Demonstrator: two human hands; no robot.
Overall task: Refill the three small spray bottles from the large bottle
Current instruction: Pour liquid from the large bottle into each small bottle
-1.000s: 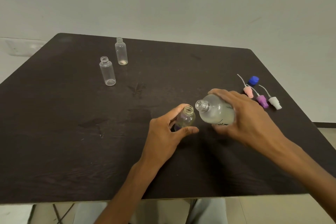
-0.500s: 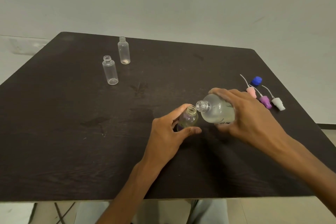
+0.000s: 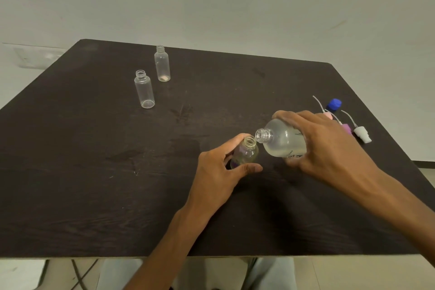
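The right hand (image 3: 329,146) hides the large bottle's (image 3: 280,141) rear and partly covers the pink spray cap (image 3: 327,115); any liquid stream is too faint to tell.

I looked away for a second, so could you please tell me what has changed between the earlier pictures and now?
The right hand has tipped the large bottle closer, bringing its mouth to the small bottle that the left hand holds. Both grips are unchanged; the two other small bottles and the caps stayed put.
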